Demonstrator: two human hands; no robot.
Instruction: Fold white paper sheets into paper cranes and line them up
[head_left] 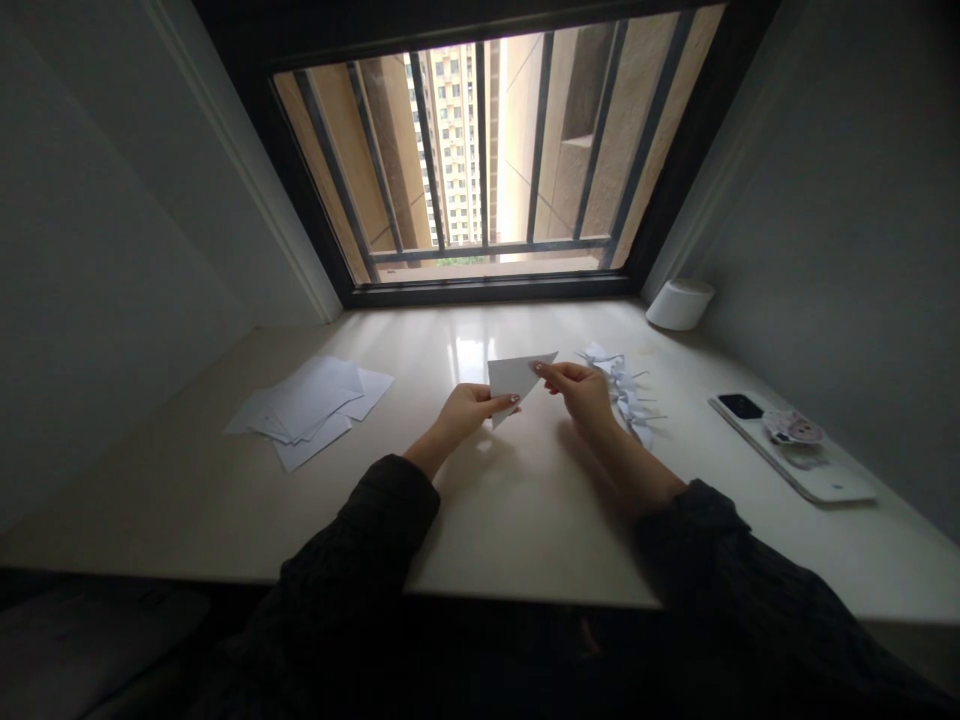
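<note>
A white piece of paper (513, 377), folded into a triangle, is held up above the pale tabletop. My left hand (472, 408) pinches its lower left part, thumb on the near face. At the upper right corner, my right hand (581, 390) grips the same paper between thumb and fingers. Just beyond the right hand lies a row of small folded paper figures (628, 395) with thin pointed ends, partly hidden by that hand. A loose pile of white paper sheets (315, 400) rests to the left of my left hand.
On the right lies a white phone (832, 485) with a round decorated grip on its back. A white cylindrical object (679, 304) stands in the back right corner. Behind the tabletop (525, 530) is a barred window (480, 160), with walls on both sides.
</note>
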